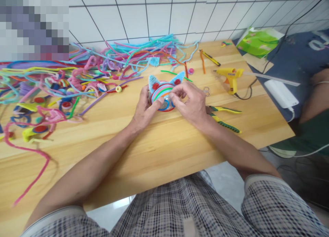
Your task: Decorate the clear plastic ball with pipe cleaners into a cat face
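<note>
Between my hands is a round pipe-cleaner craft [162,90] with coloured stripes, two pointed light-blue ears with red spots, and a blue ring low on its front. My left hand [145,107] grips its left side, thumb across the front. At the craft's right front, the fingertips of my right hand [189,101] are pinched together; whatever they pinch is too small to make out. Pliers [223,119] with yellow-green handles lie beside my right wrist, partly covered by it. Scissors handles [206,91] show just behind that hand.
Pipe cleaners [151,47] pile up along the tiled wall and the left side. A yellow glue gun [231,77] with its cord and a utility knife [211,58] lie at the right. Beyond the table edge are a green packet [260,41], a white power bank [281,93] and another person's arm [315,93].
</note>
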The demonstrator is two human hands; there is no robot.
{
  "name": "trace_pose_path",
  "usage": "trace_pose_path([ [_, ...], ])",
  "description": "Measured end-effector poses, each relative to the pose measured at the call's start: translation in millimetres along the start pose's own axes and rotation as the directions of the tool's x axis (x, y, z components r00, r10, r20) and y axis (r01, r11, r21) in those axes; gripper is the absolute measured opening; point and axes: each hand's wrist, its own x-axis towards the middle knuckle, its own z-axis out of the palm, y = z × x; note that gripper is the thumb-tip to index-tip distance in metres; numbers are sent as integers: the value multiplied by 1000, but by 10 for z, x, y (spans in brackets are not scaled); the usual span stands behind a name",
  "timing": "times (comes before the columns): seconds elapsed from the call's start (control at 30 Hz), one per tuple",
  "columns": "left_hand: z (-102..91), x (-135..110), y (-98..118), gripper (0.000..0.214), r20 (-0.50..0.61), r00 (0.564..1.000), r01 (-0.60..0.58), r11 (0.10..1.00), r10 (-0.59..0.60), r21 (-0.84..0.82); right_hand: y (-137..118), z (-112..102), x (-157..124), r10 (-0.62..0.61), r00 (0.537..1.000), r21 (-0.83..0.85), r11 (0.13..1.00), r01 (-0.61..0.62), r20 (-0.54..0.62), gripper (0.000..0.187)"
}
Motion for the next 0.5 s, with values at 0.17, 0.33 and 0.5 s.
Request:
trace_pose_path([
  [0.17,5,2,-18,68,0,1000,-4,1000,4,-6,-14,-8,0,54,998,52,997,-56,24,13],
  [0.33,-2,2,-34,66,2,1000,-14,1000,14,-11,-9,-7,-18,66,998,71,995,-67,16,16],
  [0.5,12,7,-66,64,-32,998,-60,998,59,-27,67,36,-41,6,999,49,999,-4,-40,17],
])
